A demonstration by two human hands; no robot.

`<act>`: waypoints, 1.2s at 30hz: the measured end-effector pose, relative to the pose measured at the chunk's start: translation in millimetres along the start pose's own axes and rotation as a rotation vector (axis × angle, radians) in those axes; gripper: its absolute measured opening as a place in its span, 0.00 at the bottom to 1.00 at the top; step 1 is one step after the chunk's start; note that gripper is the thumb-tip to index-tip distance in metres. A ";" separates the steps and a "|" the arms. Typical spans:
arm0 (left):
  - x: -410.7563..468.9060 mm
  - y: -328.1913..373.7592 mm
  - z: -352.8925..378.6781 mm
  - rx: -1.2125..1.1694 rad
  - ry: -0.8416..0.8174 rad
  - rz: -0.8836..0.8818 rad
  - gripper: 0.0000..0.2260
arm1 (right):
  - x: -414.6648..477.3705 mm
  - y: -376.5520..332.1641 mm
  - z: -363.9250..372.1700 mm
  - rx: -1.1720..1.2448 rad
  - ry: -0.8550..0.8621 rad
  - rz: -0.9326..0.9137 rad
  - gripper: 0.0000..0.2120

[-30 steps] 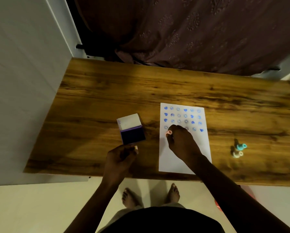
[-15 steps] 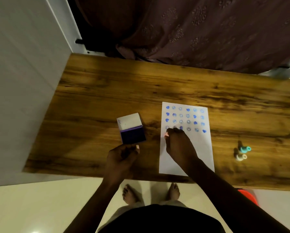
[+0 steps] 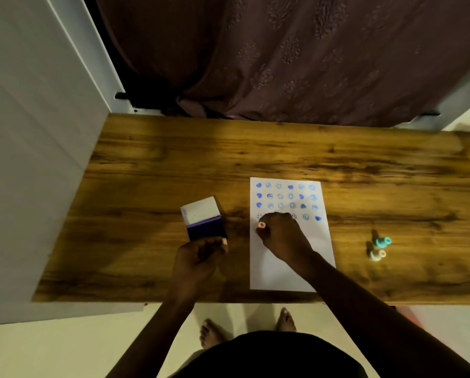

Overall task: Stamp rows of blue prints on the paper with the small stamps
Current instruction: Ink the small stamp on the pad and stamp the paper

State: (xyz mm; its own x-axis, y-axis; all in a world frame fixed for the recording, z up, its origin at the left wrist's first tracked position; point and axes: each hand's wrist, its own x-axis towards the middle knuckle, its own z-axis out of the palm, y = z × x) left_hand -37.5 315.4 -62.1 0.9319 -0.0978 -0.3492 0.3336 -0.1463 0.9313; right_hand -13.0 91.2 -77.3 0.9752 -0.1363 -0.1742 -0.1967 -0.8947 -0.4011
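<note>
The right hand (image 3: pixel 281 236) is bunched over the left part of the paper (image 3: pixel 288 271), fingers closed round a small pinkish stamp (image 3: pixel 261 225) whose top peeks out at the thumb side, just below the fourth row of blue prints (image 3: pixel 288 196). The left hand (image 3: pixel 198 257) is curled at the near edge of the open ink pad (image 3: pixel 205 221), touching or gripping it; I can't tell which from here. Two spare stamps (image 3: pixel 379 248), one teal and one cream, lie on the table (image 3: pixel 174 159) well off to the right of the right hand. It looks to me like the start of a new row. To do it well, I'd keep the stamp upright, line it under the leftmost column, press straight down once without rocking, then lift cleanly so the ink doesn't smear. The paper isn't pinned by anything but the working hand, so a dragging lift could shift it and skew the row.
</note>
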 end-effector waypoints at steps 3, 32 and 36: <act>-3.8 4.8 6.3 -0.023 0.000 -0.014 0.14 | 5.3 4.6 -20.4 0.116 0.064 0.049 0.13; -13.1 62.7 167.3 -0.158 -0.338 0.118 0.15 | -67.4 124.5 -108.4 0.816 -0.068 -0.093 0.10; -9.9 59.9 190.4 -0.119 -0.352 0.134 0.15 | -70.2 145.0 -117.9 0.793 -0.089 -0.026 0.06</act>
State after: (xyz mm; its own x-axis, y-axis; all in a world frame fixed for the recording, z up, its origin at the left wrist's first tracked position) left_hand -53.8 120.2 -22.6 0.8695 -0.4432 -0.2183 0.2453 0.0036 0.9694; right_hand -98.1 -79.2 -17.2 0.9753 -0.0549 -0.2138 -0.2199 -0.3228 -0.9206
